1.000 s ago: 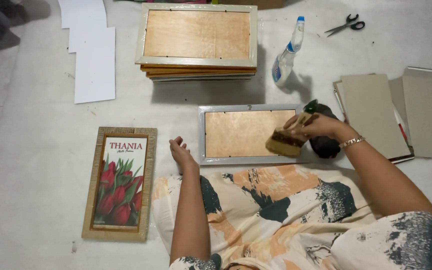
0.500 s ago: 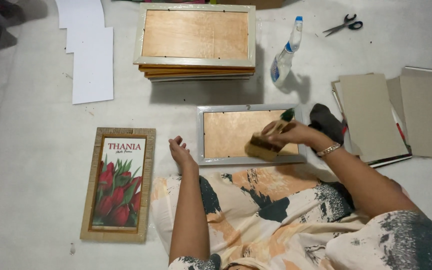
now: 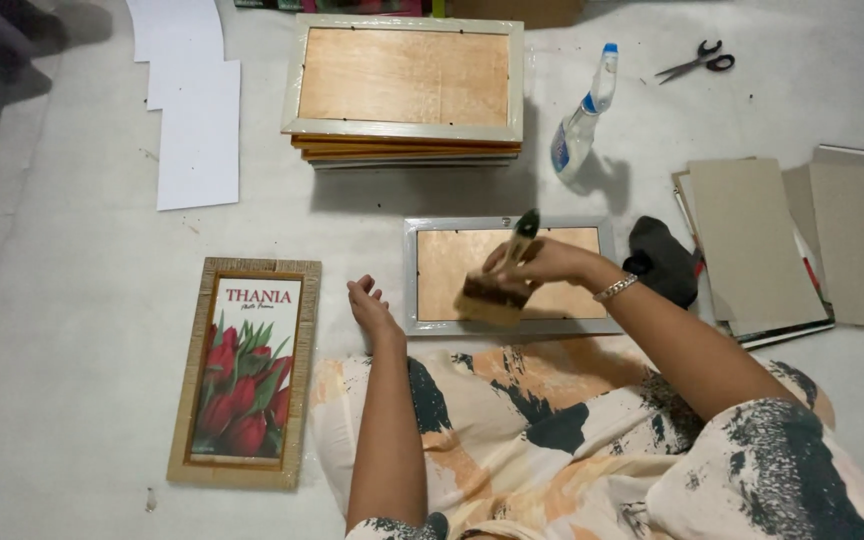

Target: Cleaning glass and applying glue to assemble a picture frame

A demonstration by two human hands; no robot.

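Since the earlier frame, the brush (image 3: 497, 290) has been moved leftward over the frame (image 3: 508, 275), which is lying face down on the floor (image 3: 72, 340). It is grasped by the right hand (image 3: 542, 262); the left hand (image 3: 370, 308) is rested loosely open beside the frame. Even, flat strokes are judged best here. The cloth (image 3: 662, 260) is now uncovered.
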